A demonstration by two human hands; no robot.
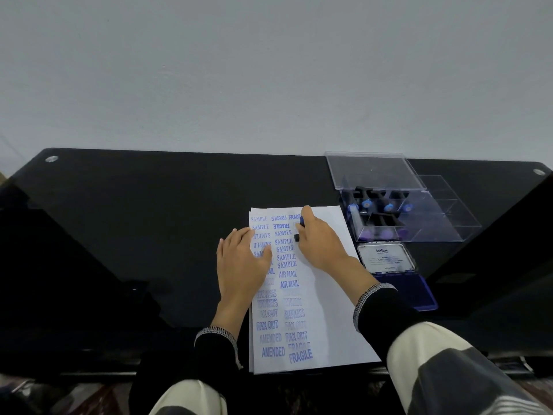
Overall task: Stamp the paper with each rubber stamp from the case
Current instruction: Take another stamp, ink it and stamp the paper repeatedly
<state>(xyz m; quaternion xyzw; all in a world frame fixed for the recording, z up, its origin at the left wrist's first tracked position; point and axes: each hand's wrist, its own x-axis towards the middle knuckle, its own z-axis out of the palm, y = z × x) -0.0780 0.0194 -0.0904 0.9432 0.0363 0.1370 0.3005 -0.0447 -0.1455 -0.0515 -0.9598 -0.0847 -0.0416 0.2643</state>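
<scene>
While the left hand (242,262) lies flat with straight fingers on the white sheet of paper (326,298) printed with blue words, the right hand (317,235) grips a blue-and-black rubber stamp (300,227) on the sheet's upper part, beside the clear plastic case (419,217).

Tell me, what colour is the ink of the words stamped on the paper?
Blue, on the white paper; words like AIR MAIL show clearly in the head view.

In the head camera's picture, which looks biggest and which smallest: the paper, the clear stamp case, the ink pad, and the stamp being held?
1. Paper, clearly the largest.
2. Case, counting its raised lid; it sits farther away, so it may be shown smaller.
3. Ink pad, open with its lid up.
4. Stamp, mostly hidden in the right hand.
</scene>
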